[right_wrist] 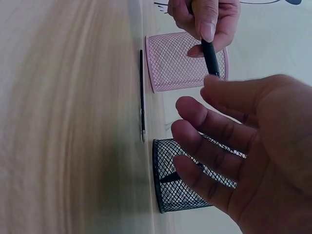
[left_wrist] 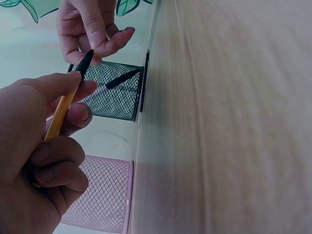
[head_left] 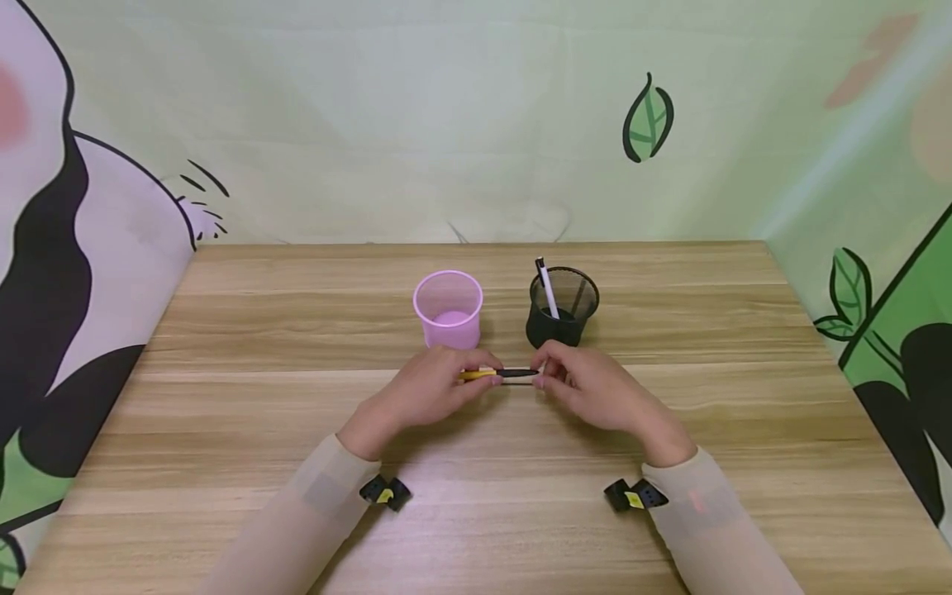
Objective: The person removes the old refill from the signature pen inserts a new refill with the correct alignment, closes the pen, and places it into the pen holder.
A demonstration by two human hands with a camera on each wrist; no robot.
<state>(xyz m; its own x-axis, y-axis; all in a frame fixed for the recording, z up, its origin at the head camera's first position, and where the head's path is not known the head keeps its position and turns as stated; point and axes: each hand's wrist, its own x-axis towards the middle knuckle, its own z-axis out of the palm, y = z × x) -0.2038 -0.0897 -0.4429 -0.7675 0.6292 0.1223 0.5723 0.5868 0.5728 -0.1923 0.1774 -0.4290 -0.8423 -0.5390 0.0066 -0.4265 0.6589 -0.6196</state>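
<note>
In the head view, my left hand (head_left: 427, 384) pinches a pen (head_left: 479, 374) with a yellow barrel and a black front part. The left wrist view shows the pen's black tapered end (left_wrist: 86, 62) sticking out past the thumb and fingers. My right hand (head_left: 595, 384) is at that end, fingers spread and loosely bent; its thumb overlaps the tip in the right wrist view, and whether it touches is unclear. Below the pen, a thin dark rod like a pen refill (right_wrist: 142, 97) lies on the table, with a small metallic end.
Behind my left hand stands a pink mesh pen cup (head_left: 452, 333). A black mesh pen cup (head_left: 546, 330) stands behind my right hand, with a white pen (head_left: 549, 291) with a black top leaning inside. The wooden table (head_left: 297, 314) meets a printed backdrop at its far edge.
</note>
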